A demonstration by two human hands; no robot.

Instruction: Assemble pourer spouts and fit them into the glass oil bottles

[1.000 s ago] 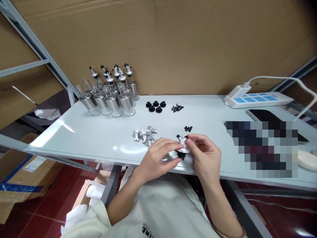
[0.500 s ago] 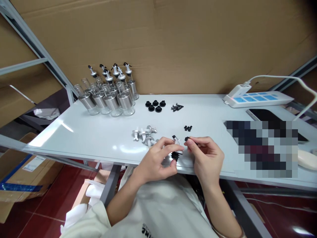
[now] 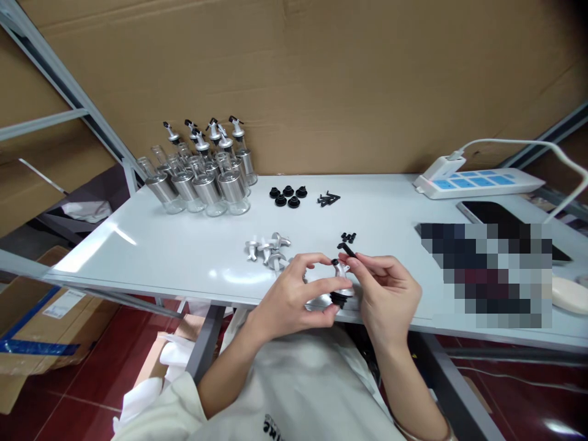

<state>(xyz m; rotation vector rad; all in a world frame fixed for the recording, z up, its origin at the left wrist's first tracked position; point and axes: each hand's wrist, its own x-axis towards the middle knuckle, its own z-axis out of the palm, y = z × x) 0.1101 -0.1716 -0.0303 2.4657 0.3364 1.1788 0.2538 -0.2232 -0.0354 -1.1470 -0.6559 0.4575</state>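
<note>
My left hand (image 3: 301, 294) grips a silver pour spout (image 3: 340, 269) with a ribbed black stopper below and a small black tip on top. Between the thumb and fingers of my right hand (image 3: 386, 288) is a slim black lever (image 3: 346, 249), its wider end pointing up and left, just above the spout. Behind the hands lie several small black caps (image 3: 348, 237). Silver spout parts (image 3: 271, 248) lie loosely to the left of the spout. Farther back are several black stoppers (image 3: 288, 196) and a little heap of black levers (image 3: 329, 198).
Glass bottles with steel sleeves (image 3: 197, 184) crowd the back left, some topped with spouts. A white power strip (image 3: 480, 184) with a plugged-in charger stands at the back right. Near it lies a phone (image 3: 487, 213), partly covered by a pixelated patch. Cardboard (image 3: 321, 92) walls the back.
The spout in my left hand has moved right and is turned more upright. My right hand has shifted slightly, and the black lever now shows lengthwise above the spout.
</note>
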